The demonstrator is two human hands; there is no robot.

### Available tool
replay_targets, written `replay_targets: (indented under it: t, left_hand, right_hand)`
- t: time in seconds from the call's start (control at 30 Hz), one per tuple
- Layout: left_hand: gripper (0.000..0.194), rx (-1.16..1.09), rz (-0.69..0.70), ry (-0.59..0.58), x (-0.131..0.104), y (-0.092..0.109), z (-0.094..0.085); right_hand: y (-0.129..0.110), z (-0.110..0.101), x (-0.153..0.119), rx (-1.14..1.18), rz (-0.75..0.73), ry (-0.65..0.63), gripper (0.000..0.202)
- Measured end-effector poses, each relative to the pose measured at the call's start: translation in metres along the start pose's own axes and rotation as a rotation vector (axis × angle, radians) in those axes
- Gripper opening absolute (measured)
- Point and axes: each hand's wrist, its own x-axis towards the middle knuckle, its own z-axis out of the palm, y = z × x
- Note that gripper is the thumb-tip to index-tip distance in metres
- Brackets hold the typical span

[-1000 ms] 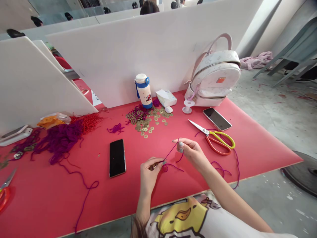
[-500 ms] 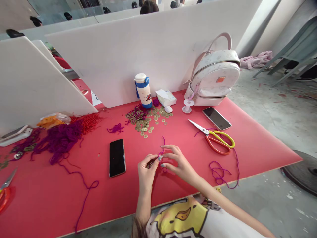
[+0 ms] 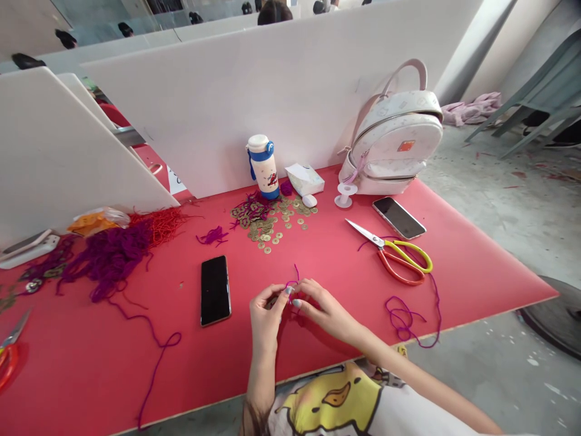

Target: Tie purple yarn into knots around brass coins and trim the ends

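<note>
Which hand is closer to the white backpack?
Right. The right hand is nearer the person than the backpack and off to its left, over the red table. The left hand is farther left, so it's farther away.

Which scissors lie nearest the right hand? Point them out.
The scissors beside the light-edged smartphone, right of the right hand; the other scissors lie at the far left, cut off by the picture's edge.
</note>
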Motion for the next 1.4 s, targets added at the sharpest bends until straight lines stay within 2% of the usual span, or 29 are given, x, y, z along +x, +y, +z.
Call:
replay_targets:
  t: [0.33,0.43,0.57,0.7,0.8,0.9,0.97,1.07,1.17,1.27,1.33,1.4]
  left_hand:
    - [0.022,0.142,0.09,-0.07,0.006,-0.002,-0.01]
    - [0.021,0.15,0.098,-0.085,0.007,-0.001,-0.008]
    - [0.022,0.123,0.073,-0.109,0.009,-0.005,-0.008]
    - [0.025,0.077,0.006,-0.084,0.008,-0.008,-0.009]
    - [0.027,0.042,-0.024,-0.062,0.007,-0.008,-0.009]
    - [0.028,0.091,-0.023,-0.08,0.007,-0.007,-0.01]
    - [0.024,0.19,0.052,-0.093,0.008,-0.008,-0.011]
    - [0.016,0.407,0.274,-0.116,0.007,-0.008,-0.011]
    - [0.015,0.567,0.508,-0.234,0.003,-0.007,-0.008]
    - [0.018,0.614,0.755,-0.35,-0.002,-0.005,-0.006]
    - [0.016,0.606,0.901,-0.346,-0.004,-0.003,-0.006]
    - [0.013,0.571,1.001,-0.264,-0.007,-0.001,-0.006]
  right_hand:
    - [0.003,0.009,0.007,0.273,0.109,-0.049,0.047]
    - [0.007,0.011,0.007,0.272,0.142,-0.065,0.045]
    - [0.007,0.003,0.006,0.248,0.139,-0.11,0.032]
    - [-0.003,-0.01,0.001,0.012,0.065,-0.134,0.014]
    - [-0.011,-0.017,-0.005,-0.255,-0.015,-0.12,0.014]
    - [-0.015,-0.022,-0.011,-0.421,-0.103,-0.078,0.015]
    - [-0.017,-0.025,-0.013,-0.506,-0.159,-0.021,0.013]
    - [-0.019,-0.03,-0.01,-0.599,-0.23,0.05,0.014]
    - [-0.019,-0.036,-0.001,-0.617,-0.289,0.08,0.016]
    - [-0.015,-0.039,0.009,-0.53,-0.31,0.105,0.016]
    - [-0.011,-0.037,0.013,-0.424,-0.295,0.118,0.014]
    - [-0.006,-0.032,0.013,-0.305,-0.257,0.121,0.013]
